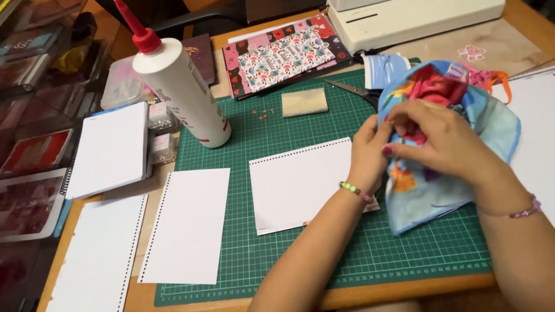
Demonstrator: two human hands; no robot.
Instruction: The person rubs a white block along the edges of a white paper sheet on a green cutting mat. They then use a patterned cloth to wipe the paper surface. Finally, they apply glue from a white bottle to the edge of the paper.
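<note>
Wooden bench is showing in the head view, carrying a green cutting mat marked with a white grid.

At about three o'clock on the mat, a light blue fabric pouch with bright flower print is lying with its mouth pointing toward twelve o'clock. Both hands are working at that mouth. The left hand, wearing a beaded bracelet, is pinching the pouch's edge from the nine o'clock side, its grip closed on the cloth. The right hand, also wearing a bracelet, is lying over the pouch from the three o'clock side, fingers curled onto the bunched red and pink cloth inside; its grip is closed on the pouch as well.

Just beside the left wrist, toward nine o'clock, a white punched sheet is lying flat on the mat. A second white sheet is sitting at the mat's nine o'clock edge, and a third is lying farther out on the bench.

Toward eleven o'clock, a white glue bottle with a red nozzle is leaning over the mat's corner. At twelve o'clock a small beige sponge is resting, with scissors just to its three o'clock side and a floral notebook cover beyond.
</note>
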